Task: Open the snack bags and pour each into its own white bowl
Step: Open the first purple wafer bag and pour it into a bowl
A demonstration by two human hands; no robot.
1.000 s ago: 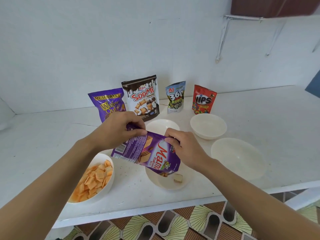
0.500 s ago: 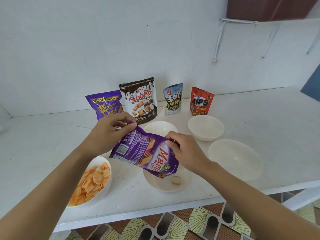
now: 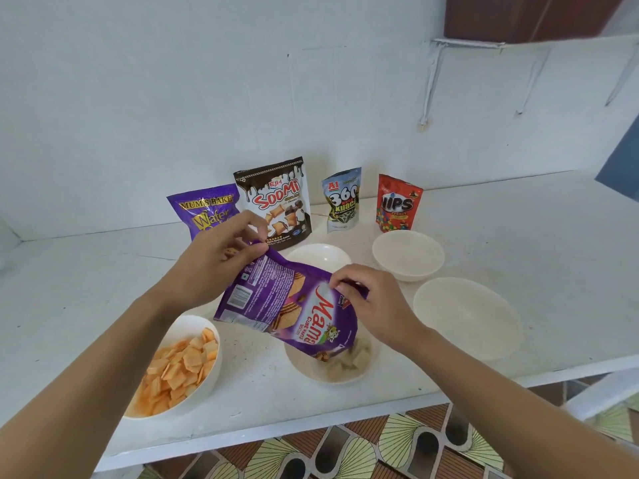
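White surface (image 3: 86,299) along a white wall (image 3: 173,98). Purple Mama wafer bag (image 3: 287,309) was held in the air above the near-middle bowl (image 3: 301,361), tilted, its lower end pointing down into that bowl. Pale wafer pieces (image 3: 349,361) lay in the bowl right under the bag's lower end. Left hand (image 3: 214,261) pinched the raised upper corner of the bag between thumb and fingers. Right hand (image 3: 377,305) pinched the bag's right edge, fingers curled over it.

To the left, near the front edge, sat a bowl of orange crackers (image 3: 176,371), well filled. Three empty bowls: one (image 3: 318,255) just behind the held bag, one (image 3: 408,254) further right, and a wider one (image 3: 466,316) nearest the right side.

Back row, upright against the wall, left to right: Mum's Bake wafer bag (image 3: 204,210), partly hidden by the left hand; Soomi bag (image 3: 276,198); 360 Kuaci bag (image 3: 342,200); red Nips bag (image 3: 397,203). Couldn't tell if those were sealed.

Shelf bracket (image 3: 432,81) on the wall upper right. Patterned floor tiles (image 3: 345,451) showed below the front edge.
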